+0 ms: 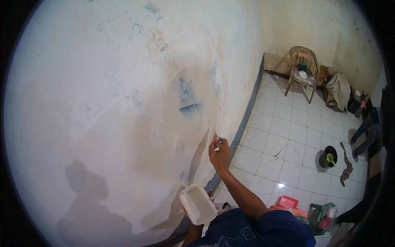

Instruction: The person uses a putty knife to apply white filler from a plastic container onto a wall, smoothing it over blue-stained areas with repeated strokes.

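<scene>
My left hand [184, 211] grips a shallow rectangular white tub [199, 204] from its left side; a pale, smeared layer coats the inside. My right arm stretches forward, and my right hand [219, 151] is closed at the wall [152, 123], low down near its base. White bits of a small tool [217, 149] show between the fingers; its kind is mostly hidden by the hand. Around it the wall is whitish with damp-looking beige patches, and a bare bluish spot [188, 96] lies higher up.
A dark blue skirting band [236, 146] meets the white tiled floor [284, 144]. A stained chair [303, 68] stands in the far corner beside sacks [338, 91]. To the right are a black bucket [329, 154], a rag [346, 168], red containers [287, 202] and another person's legs [367, 133].
</scene>
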Demonstrator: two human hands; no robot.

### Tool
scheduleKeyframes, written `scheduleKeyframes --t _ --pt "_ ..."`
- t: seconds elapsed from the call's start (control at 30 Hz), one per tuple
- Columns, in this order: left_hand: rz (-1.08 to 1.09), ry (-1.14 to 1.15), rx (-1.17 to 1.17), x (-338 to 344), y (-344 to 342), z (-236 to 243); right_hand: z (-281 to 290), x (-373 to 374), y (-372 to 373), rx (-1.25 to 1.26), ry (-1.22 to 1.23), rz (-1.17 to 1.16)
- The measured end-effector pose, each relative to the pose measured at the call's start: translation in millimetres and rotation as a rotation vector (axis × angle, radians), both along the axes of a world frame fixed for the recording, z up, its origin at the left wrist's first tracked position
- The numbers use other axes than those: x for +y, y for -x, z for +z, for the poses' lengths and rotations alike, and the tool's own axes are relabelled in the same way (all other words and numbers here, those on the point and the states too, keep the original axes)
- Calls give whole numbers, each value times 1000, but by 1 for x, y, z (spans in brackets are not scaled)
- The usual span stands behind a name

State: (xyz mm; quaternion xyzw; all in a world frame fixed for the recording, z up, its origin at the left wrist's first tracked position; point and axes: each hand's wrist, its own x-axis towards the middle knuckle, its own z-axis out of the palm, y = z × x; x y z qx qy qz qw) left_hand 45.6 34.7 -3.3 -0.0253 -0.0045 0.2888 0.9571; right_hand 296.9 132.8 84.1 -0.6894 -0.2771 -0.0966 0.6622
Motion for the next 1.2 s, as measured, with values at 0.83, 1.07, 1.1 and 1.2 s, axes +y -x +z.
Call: scheduleKeyframes --t 0.83,1.07,1.1,1.2 --pt "51 29 -34 -12 20 9 -32 -30 97 -468 -99 304" --pt "42 30 -57 -9 19 11 -22 -7 18 -157 35 -58" --pt "35 34 -54 -10 18 11 -17 5 12 -80 -22 -19" --pt "52 24 -38 -8 23 13 18 14 59 87 -78 202"
